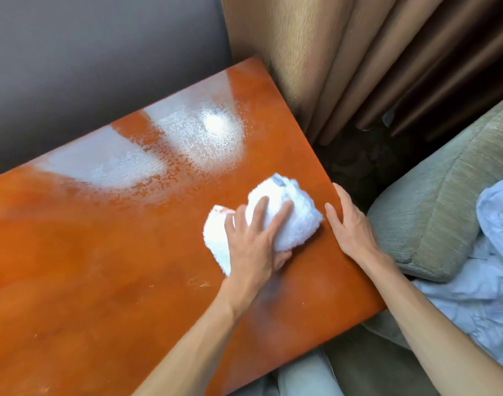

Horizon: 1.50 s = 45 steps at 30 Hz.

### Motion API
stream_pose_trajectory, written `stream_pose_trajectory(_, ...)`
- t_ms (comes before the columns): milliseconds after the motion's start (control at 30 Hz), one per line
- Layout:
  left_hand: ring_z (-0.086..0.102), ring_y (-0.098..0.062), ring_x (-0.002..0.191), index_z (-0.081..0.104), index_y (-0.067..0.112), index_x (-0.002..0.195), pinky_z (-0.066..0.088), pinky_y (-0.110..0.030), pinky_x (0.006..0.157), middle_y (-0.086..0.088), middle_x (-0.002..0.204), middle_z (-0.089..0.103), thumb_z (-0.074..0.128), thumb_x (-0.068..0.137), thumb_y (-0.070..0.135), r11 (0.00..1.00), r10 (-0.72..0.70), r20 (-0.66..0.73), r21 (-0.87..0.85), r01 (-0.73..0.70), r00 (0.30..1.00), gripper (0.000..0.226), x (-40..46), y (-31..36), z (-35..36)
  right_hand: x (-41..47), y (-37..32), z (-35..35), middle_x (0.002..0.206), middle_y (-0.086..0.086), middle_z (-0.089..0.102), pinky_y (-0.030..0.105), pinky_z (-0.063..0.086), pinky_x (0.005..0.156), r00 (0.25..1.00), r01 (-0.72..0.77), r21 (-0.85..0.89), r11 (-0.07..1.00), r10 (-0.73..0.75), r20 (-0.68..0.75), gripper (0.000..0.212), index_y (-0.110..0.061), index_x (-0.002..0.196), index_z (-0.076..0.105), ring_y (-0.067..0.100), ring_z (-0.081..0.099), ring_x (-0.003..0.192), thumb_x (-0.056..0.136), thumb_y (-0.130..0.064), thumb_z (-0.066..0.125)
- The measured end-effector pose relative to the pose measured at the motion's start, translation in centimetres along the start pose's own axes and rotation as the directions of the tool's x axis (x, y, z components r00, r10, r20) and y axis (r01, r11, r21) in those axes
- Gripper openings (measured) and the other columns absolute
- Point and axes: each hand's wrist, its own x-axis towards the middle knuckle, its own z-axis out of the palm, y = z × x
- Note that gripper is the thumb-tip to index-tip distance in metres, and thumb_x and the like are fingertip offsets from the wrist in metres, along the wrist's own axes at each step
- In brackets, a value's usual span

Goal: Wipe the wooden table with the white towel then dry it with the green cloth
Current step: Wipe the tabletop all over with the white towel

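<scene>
The orange-brown wooden table [101, 267] fills the view, with pale glare patches near its far edge. A bunched white towel [287, 212] lies near the table's right edge. My left hand [253, 238] presses down on the towel with its fingers spread and fairly straight, and its thumb lies along the towel's near side. My right hand [350, 224] rests flat on the table's right edge beside the towel, fingers straight, holding nothing. No green cloth is in view.
A grey wall [87, 67] runs behind the table. Beige curtains [359, 58] hang at the far right corner. A grey-green upholstered chair [439, 201] stands close to the table's right edge, with a crumpled pale blue sheet [487, 281] on it.
</scene>
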Motion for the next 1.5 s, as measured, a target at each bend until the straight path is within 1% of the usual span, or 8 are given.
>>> stream_pose_trajectory(167,0.046,-0.039,0.112,0.034,0.038,0.150,0.041,-0.056,0.092,-0.009,0.145,0.040,0.084,0.057,0.061,0.992,0.126,0.064,0.023,-0.127,0.990,0.108,-6.2,1.8,0.6,-0.1,0.0,0.3,0.139,0.007,0.059,0.045,0.052,0.094,0.999,-0.030,-0.028,0.999,0.028,-0.040,0.051,-0.023,0.153,0.031,0.031,0.062,0.118,0.105,-0.041,0.037)
stream_pose_trajectory(367,0.050,-0.037,0.106,0.037,0.037,0.150,0.042,-0.051,0.089,-0.009,0.140,0.049,0.070,0.067,0.078,0.989,0.147,0.013,-0.031,-0.146,0.989,0.098,-3.3,-0.2,0.9,-0.1,0.0,0.4,0.136,0.006,0.062,0.043,0.051,0.093,0.997,-0.035,-0.072,0.997,0.029,-0.076,0.048,-0.022,0.149,0.036,0.031,0.064,0.115,0.105,-0.042,0.037)
stream_pose_trajectory(667,0.048,-0.039,0.113,0.032,0.040,0.151,0.039,-0.048,0.088,-0.007,0.148,0.039,0.053,0.067,0.077,0.976,-0.214,0.015,0.047,0.214,0.977,0.093,11.8,-4.7,-0.9,-0.4,0.4,0.0,0.136,0.002,0.062,0.028,0.047,0.087,0.999,-0.031,-0.037,0.999,0.029,-0.044,0.047,-0.023,0.148,0.039,0.023,0.065,0.114,0.106,-0.045,0.036)
stream_pose_trajectory(833,0.046,-0.041,0.116,0.032,0.043,0.148,0.038,-0.052,0.096,-0.003,0.150,0.035,0.075,0.069,0.063,0.943,-0.321,0.002,0.097,0.320,0.947,0.092,13.0,-2.8,-0.6,-0.2,0.4,0.2,0.133,0.002,0.063,0.031,0.048,0.089,0.999,-0.028,-0.011,1.000,0.028,-0.035,0.047,-0.024,0.146,0.041,0.024,0.064,0.113,0.106,-0.047,0.035)
stream_pose_trajectory(1000,0.050,-0.041,0.107,0.041,0.038,0.147,0.041,-0.052,0.090,-0.008,0.144,0.047,0.079,0.059,0.062,0.996,-0.075,0.023,0.045,0.074,0.997,0.099,7.5,0.0,-0.1,0.2,0.3,0.2,0.126,0.006,0.066,0.052,0.054,0.092,0.995,-0.086,0.040,0.995,0.088,-0.055,0.044,-0.029,0.141,0.045,0.030,0.065,0.110,0.104,-0.052,0.034)
stream_pose_trajectory(1167,0.048,-0.038,0.107,0.042,0.034,0.148,0.041,-0.052,0.089,-0.010,0.140,0.047,0.084,0.054,0.064,0.996,0.082,0.041,0.022,-0.083,0.996,0.107,-2.0,2.8,0.7,0.1,0.1,0.5,0.118,0.007,0.069,0.052,0.056,0.085,0.992,-0.047,-0.012,0.999,0.045,-0.119,0.046,-0.024,0.130,0.051,0.030,0.067,0.100,0.103,-0.054,0.029)
stream_pose_trajectory(1300,0.046,-0.037,0.109,0.036,0.037,0.149,0.039,-0.050,0.088,-0.007,0.142,0.042,0.071,0.064,0.070,0.975,0.223,0.042,0.014,-0.224,0.974,0.098,-6.4,2.2,1.2,0.2,-0.2,0.6,0.115,0.005,0.070,0.045,0.058,0.083,0.988,-0.028,-0.049,0.998,0.021,-0.151,0.040,-0.020,0.127,0.055,0.025,0.068,0.094,0.106,-0.045,0.032)
stream_pose_trajectory(1500,0.051,-0.036,0.102,0.037,0.038,0.148,0.042,-0.048,0.084,-0.007,0.138,0.051,0.074,0.060,0.076,0.978,0.210,-0.015,0.002,-0.210,0.978,0.103,-3.7,0.1,1.5,0.3,0.4,0.8,0.112,0.005,0.071,0.043,0.057,0.080,0.984,-0.011,-0.076,0.997,-0.003,-0.178,0.036,-0.018,0.122,0.058,0.028,0.069,0.094,0.106,-0.042,0.036)
